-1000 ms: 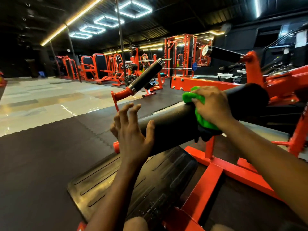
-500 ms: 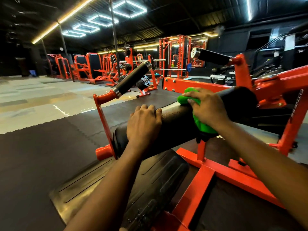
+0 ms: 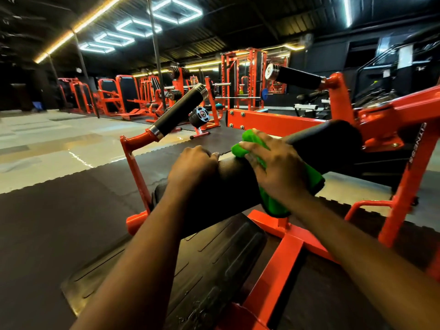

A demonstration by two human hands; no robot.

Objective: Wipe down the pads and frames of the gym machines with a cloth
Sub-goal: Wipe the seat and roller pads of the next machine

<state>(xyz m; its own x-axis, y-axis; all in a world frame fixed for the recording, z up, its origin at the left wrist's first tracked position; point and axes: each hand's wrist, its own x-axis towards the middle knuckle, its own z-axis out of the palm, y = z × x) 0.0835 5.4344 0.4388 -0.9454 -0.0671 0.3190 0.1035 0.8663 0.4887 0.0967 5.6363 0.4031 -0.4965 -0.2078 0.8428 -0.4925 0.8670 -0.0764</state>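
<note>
- a person's left hand grips the black roller pad toward its left end; the fingers are curled over the pad's top edge, knuckles up
- the right hand lies at the pad's middle; its fingers are spread and fairly straight, pressing a green cloth down onto the padding
- the cloth is draped over the curve of the pad; it is bunched beyond the fingertips on the far side and hangs down the near side below the wrist, its dark-edged hem ending beside the orange upright under the pad
- the two hands are near each other but apart; a strip of bare black padding shows between them
- the pad sits crosswise on an orange frame; the frame's beam runs toward the camera over the dark rubber floor
- a ribbed black foot plate lies low on the near side, under the pad's left half
- two black foam handles with chrome caps rise on orange arms beyond the pad; the left handle stands off the pad's left end, the right handle above its right end
- further orange machines and a power rack line the back of the hall; angular ceiling lights glow overhead
</note>
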